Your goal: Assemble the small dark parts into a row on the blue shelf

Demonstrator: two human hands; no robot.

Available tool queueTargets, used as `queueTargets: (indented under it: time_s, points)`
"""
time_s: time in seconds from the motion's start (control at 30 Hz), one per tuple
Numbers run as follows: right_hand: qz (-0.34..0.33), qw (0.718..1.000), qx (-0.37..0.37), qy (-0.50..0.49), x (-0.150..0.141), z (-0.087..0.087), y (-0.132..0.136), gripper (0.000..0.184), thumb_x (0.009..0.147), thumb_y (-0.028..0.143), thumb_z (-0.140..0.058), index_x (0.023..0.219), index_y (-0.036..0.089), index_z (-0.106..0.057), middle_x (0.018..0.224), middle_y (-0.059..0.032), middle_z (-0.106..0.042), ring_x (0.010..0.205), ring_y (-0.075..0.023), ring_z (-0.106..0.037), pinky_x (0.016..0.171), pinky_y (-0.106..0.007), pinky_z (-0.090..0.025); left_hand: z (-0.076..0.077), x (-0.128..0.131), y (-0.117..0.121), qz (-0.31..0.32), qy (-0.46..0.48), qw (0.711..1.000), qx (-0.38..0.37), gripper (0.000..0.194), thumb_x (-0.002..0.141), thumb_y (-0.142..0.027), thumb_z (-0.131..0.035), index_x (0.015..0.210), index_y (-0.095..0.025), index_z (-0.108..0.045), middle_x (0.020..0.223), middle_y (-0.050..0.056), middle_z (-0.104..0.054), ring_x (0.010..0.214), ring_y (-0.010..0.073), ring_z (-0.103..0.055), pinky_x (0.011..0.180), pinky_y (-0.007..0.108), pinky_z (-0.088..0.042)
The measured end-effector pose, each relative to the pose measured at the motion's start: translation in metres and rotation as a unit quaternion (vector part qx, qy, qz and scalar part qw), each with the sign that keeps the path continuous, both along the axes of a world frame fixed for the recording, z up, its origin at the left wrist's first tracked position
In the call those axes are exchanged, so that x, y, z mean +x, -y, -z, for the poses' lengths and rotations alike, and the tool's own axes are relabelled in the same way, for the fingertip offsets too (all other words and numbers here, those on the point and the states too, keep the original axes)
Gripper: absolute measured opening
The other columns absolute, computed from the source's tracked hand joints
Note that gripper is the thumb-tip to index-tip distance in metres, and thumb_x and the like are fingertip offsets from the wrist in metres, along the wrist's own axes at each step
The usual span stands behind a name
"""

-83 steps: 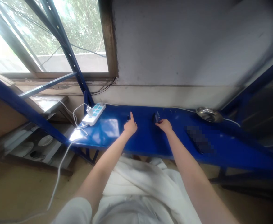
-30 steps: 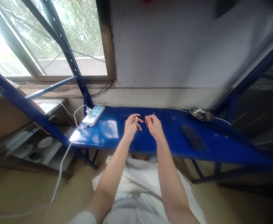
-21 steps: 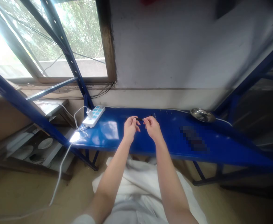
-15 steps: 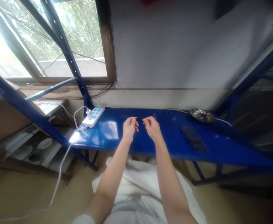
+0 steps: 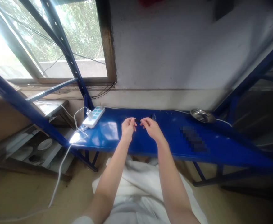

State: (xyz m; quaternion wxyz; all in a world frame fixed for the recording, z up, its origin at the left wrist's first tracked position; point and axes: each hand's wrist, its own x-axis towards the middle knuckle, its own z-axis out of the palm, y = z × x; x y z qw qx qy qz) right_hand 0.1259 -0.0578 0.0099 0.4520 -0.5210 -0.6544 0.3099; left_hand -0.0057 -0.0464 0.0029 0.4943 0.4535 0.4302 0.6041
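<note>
My left hand (image 5: 127, 128) is closed, pinching a thin black stick-like tool (image 5: 137, 120) between thumb and fingers. My right hand (image 5: 150, 127) faces it, with thumb and fingertips pinched together at the tool's right end. The tool lies roughly level, just above the blue table (image 5: 117, 144). Its exact kind is too small to make out. Just beyond my right hand stands a small dark piece with pale bluish knobs (image 5: 154, 117), partly hidden by the hand.
A white power strip (image 5: 93, 117) with a plugged-in cable lies at the table's left. To the right are a shiny metal dish (image 5: 202, 115) and a pixelated dark flat object (image 5: 193, 139). Several tiny bits (image 5: 168, 113) lie near the back edge. Blue posts (image 5: 68, 57) rise at left.
Earlier my right hand held the small knobbed piece and my left pointed apart. Both hands then came together on the black tool. Lately they have shifted slightly left.
</note>
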Motion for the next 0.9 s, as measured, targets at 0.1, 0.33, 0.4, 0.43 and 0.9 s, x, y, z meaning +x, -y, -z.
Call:
queueTargets:
  time_s: [0.1, 0.33, 0.4, 0.43, 0.9]
  points:
    - [0.000, 1.000, 0.000, 0.023, -0.001, -0.002, 0.000, 0.021, 0.082, 0.037, -0.045, 0.081, 0.020, -0.057, 0.075, -0.0015, -0.063, 0.066, -0.0136, -0.056, 0.064, -0.028, -0.044, 0.000, 0.000, 0.000, -0.006, 0.001, 1.000, -0.005, 0.019, 0.080, -0.031, -0.055, 0.083, -0.012, -0.057, 0.056, -0.004, -0.051, 0.036, 0.0029, -0.042, 0.036, 0.016, -0.031]
    - [0.004, 0.998, 0.041, 0.036, -0.006, -0.003, -0.004, 0.017, 0.079, 0.034, -0.048, 0.081, 0.021, -0.059, 0.078, -0.0026, -0.064, 0.070, -0.0159, -0.057, 0.066, -0.031, -0.044, 0.000, -0.001, 0.001, -0.024, -0.001, 1.000, -0.012, 0.020, 0.081, -0.032, -0.053, 0.084, -0.012, -0.055, 0.059, -0.004, -0.052, 0.036, 0.0024, -0.043, 0.035, 0.015, -0.031]
    - [0.008, 0.998, 0.055, 0.037, -0.006, -0.002, -0.005, 0.016, 0.079, 0.033, -0.049, 0.080, 0.021, -0.059, 0.080, -0.0032, -0.064, 0.072, -0.0168, -0.058, 0.068, -0.032, -0.044, 0.000, -0.004, -0.002, -0.044, 0.007, 0.999, -0.008, 0.022, 0.082, -0.035, -0.053, 0.083, -0.013, -0.054, 0.059, -0.004, -0.052, 0.035, 0.0022, -0.042, 0.035, 0.015, -0.030]
    - [0.015, 0.998, 0.058, 0.037, -0.004, -0.002, -0.005, 0.015, 0.079, 0.033, -0.049, 0.080, 0.022, -0.060, 0.080, -0.0034, -0.064, 0.073, -0.0170, -0.058, 0.069, -0.032, -0.045, 0.001, -0.006, -0.004, -0.058, 0.014, 0.998, -0.006, 0.023, 0.082, -0.036, -0.052, 0.082, -0.013, -0.053, 0.058, -0.004, -0.052, 0.035, 0.0021, -0.042, 0.036, 0.015, -0.030]
    - [0.045, 0.993, 0.109, -0.030, -0.023, 0.001, -0.017, 0.021, 0.078, 0.035, -0.052, 0.085, 0.019, -0.064, 0.087, -0.0066, -0.067, 0.078, -0.0178, -0.061, 0.075, -0.032, -0.047, 0.004, -0.007, -0.012, 0.031, -0.037, 0.998, 0.032, 0.026, 0.075, -0.037, -0.060, 0.079, -0.012, -0.056, 0.061, -0.001, -0.057, 0.039, 0.0035, -0.046, 0.038, 0.016, -0.035]
